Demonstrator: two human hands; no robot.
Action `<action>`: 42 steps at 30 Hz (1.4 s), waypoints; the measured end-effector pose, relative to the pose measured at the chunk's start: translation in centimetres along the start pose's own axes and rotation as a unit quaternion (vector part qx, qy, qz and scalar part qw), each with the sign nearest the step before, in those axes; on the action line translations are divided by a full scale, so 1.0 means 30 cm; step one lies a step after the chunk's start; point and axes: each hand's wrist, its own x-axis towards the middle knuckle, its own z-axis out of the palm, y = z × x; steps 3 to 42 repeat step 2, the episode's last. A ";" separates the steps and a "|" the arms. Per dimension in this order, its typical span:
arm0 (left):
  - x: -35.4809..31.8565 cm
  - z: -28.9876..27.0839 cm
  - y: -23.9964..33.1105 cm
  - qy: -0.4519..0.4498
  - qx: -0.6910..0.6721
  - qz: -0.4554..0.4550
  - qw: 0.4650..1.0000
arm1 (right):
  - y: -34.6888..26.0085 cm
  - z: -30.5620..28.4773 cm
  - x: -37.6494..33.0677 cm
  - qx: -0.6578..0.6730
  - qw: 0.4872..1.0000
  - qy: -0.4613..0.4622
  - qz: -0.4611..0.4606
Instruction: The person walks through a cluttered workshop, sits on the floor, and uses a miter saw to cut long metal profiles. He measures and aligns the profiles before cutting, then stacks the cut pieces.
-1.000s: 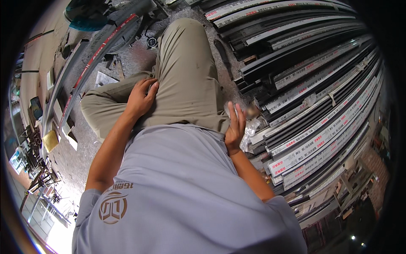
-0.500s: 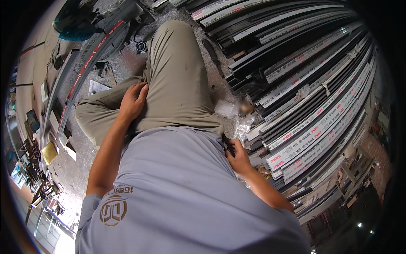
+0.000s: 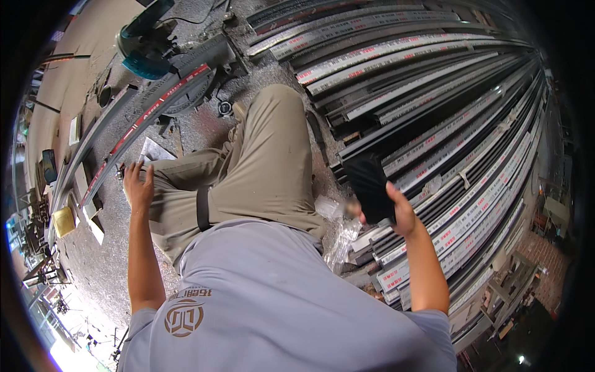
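A black smartphone (image 3: 365,186) with a dark face is up in front of the stacked profiles. My right hand (image 3: 401,212) is closed round its lower end, thumb along the right side and fingertips showing at the left edge. Over on the left, my left hand (image 3: 139,186) hovers at or rests on my bent left knee; I cannot tell whether it touches. Its fingers are spread and nothing is in them. Close by that hand lies a pale sheet (image 3: 156,150) on the floor.
Long wrapped metal profiles (image 3: 434,239) lie stacked across the right. A teal-guarded saw (image 3: 147,62) stands at the far left, by a grey profile with a red strip (image 3: 149,113). Crumpled clear plastic (image 3: 341,245) lies beside my right hip. A yellow block (image 3: 62,222) is at left.
My right hand has risen from my right hip and now holds the smartphone. My left hand has moved left from my lap to the knee, its fingers spreading. The view has shifted.
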 end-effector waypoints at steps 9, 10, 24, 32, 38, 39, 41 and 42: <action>-0.010 -0.003 -0.139 0.020 -0.018 -0.025 0.999 | -0.057 0.053 0.170 0.090 0.989 -0.064 -0.102; -0.010 -0.003 -0.139 0.020 -0.018 -0.025 0.999 | -0.057 0.053 0.170 0.090 0.989 -0.064 -0.102; -0.010 -0.003 -0.139 0.020 -0.018 -0.025 0.999 | -0.057 0.053 0.170 0.090 0.989 -0.064 -0.102; -0.010 -0.003 -0.139 0.020 -0.018 -0.025 0.999 | -0.057 0.053 0.170 0.090 0.989 -0.064 -0.102; -0.010 -0.003 -0.139 0.020 -0.018 -0.025 0.999 | -0.057 0.053 0.170 0.090 0.989 -0.064 -0.102; -0.010 -0.003 -0.139 0.020 -0.018 -0.025 0.999 | -0.057 0.053 0.170 0.090 0.989 -0.064 -0.102; -0.010 -0.003 -0.139 0.020 -0.018 -0.025 0.999 | -0.057 0.053 0.170 0.090 0.989 -0.064 -0.102; -0.010 -0.003 -0.139 0.020 -0.018 -0.025 0.999 | -0.057 0.053 0.170 0.090 0.989 -0.064 -0.102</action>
